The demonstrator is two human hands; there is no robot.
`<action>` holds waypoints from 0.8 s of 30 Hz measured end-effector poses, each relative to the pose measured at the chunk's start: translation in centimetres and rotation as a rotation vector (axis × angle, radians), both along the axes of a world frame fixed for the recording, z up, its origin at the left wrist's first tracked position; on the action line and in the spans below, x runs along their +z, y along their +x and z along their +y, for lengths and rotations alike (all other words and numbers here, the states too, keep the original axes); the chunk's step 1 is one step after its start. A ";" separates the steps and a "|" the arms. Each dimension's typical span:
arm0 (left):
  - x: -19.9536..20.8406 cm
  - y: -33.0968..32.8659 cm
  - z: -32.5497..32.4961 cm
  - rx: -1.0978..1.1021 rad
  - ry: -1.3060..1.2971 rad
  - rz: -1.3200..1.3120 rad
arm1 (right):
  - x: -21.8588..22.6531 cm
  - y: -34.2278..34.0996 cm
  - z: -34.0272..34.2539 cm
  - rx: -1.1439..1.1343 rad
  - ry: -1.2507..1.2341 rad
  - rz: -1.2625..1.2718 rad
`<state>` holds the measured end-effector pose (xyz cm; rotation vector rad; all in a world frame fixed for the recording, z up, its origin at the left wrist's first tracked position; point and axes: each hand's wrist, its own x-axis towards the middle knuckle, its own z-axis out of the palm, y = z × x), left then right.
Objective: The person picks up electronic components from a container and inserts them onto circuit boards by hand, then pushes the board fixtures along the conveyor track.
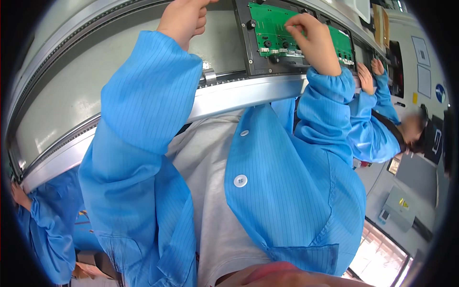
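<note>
My right hand is over a green circuit board, its thumb and bent forefinger drawn together just above the surface. Anything between those fingertips is too small to make out. The board lies in a black carrier frame with round black knobs and has dark round parts and white connectors along its near edge. Left of the frame, above the conveyor, my left hand is closed with its fingers curled. Its fingertips reach the picture's top edge, so whatever it may hold is hidden.
The conveyor's metal rail runs along my front. Another green board sits further right. A co-worker's hands are at the line on the right; another person's hand touches the rail at far left. A grey box stands lower right.
</note>
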<state>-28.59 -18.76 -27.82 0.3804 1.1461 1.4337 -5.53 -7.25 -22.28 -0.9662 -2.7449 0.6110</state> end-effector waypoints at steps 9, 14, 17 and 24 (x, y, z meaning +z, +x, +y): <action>-6.4 0.6 6.7 -0.025 -0.014 -0.382 | -6.7 7.0 -1.0 -0.530 0.153 0.299; -10.6 2.0 8.6 -0.034 0.024 -0.546 | -11.4 9.3 -0.6 -0.556 0.438 0.316; -11.0 2.0 8.3 0.012 0.026 -0.523 | -12.1 8.4 -1.2 -0.568 0.593 0.294; -10.2 -2.7 9.0 0.000 0.076 -0.444 | -10.7 3.9 -0.8 -0.543 0.507 0.794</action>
